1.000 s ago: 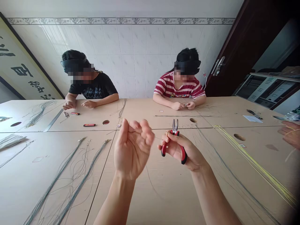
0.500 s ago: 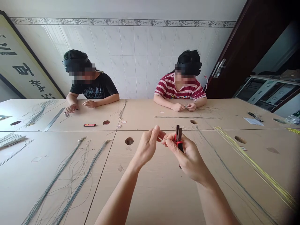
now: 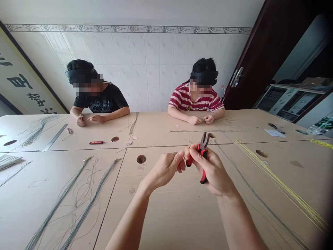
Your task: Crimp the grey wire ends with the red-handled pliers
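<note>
Bench (image 3: 166, 222), pale wood-toned, jointed panels. Over its near half, one left hand (image 3: 166, 169): fingers curled, thumb pressed to forefinger; cannot tell whether anything fine is pinched. One right hand (image 3: 214, 170), grasping pliers (image 3: 204, 153) with red-and-black grips, metal nose tilted up and away, tips slightly parted; its thumb and forefinger meet just beside the left fingertips. Left of the hands: two bundles of grey-green cords (image 3: 55, 207), small metallic-looking fittings at their far ends, loose strands between. Right of the hands: thin grey cords (image 3: 249, 184); further right, yellow cords (image 3: 286, 185), laid lengthwise. Beyond the panel joint: one red-and-black stick-shaped item (image 3: 96, 142), kind unclear; one steel ruler (image 3: 55, 138), slanting; one clear plastic bottle (image 3: 322, 124), far right. Across the bench: one person in a black T-shirt (image 3: 102, 100); one in a red-and-white striped shirt (image 3: 195, 99). Backing: tiled wall (image 3: 151, 69); dark door (image 3: 260, 55) at right.
</note>
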Motion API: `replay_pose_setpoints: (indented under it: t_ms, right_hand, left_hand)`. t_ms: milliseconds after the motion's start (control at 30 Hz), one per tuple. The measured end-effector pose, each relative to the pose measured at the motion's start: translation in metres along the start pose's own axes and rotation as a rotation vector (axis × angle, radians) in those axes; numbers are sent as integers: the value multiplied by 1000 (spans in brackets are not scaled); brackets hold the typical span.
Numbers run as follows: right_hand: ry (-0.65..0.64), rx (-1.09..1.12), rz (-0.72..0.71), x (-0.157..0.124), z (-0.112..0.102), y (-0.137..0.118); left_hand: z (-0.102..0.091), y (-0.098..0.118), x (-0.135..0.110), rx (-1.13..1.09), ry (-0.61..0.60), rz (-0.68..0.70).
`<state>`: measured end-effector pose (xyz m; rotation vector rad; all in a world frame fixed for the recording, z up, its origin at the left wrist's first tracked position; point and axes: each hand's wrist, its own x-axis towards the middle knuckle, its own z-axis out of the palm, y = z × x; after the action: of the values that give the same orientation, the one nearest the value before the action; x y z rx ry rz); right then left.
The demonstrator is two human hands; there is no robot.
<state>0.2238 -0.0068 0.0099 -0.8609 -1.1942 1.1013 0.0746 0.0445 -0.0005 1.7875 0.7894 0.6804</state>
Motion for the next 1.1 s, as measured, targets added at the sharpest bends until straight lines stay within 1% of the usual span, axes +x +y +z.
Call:
replay_pose_setpoints:
  t_ms: [133,200,233,367,500,567,633,700,733,767,800,900,933,967,1000,1100]
  right_hand:
    - [71,-100,-7,-2,-5,-1]
    - [71,-90,-14,-2,-6,-2]
    - [67,-76,-15,-2,-7,-2]
    - [59,1,-10,0,-5,-1]
    - [42,69,-2,0,0,0]
    - [31,107,6,0,2,0]
    - [34,114,16,0,5,2]
    - [57,96,29,0,7,5]
    - [70,85,33,1,8,7]
    - [82,76,35,1,9,9]
    - [96,70,29,1,10,11]
    - [162,-1,-55,1,15,18]
    - [189,-52,-98,1,18,20]
    - [212,-113,-142,1,20,21]
    - [226,-176,-183,1,23,22]
    - [223,-309,-262,-1,27,23]
  left_hand:
    - [-3,2,-4,57,-14,-12]
    - [-4,4,-5,48,-70,-22]
    - [-4,6,-6,25,-128,-29]
    - [-6,13,-7,-136,-433,-63]
    - [-11,13,-8,-357,-676,-89]
    - [-11,8,-8,-508,-765,-76]
    - [-10,1,-8,-683,-784,-39]
    - [-7,-3,-9,-845,-715,25]
    - [-6,-3,-10,-917,-643,71]
    - [-6,-2,-11,-974,-527,116]
    - [-5,1,-12,-1016,-365,157]
    - [-7,16,-15,-1075,207,226]
    - [-9,22,-15,-1088,345,236]
    - [-10,26,-15,-1106,435,250]
    - [-12,29,-14,-1129,480,270]
    - [-18,29,-8,-1173,501,297]
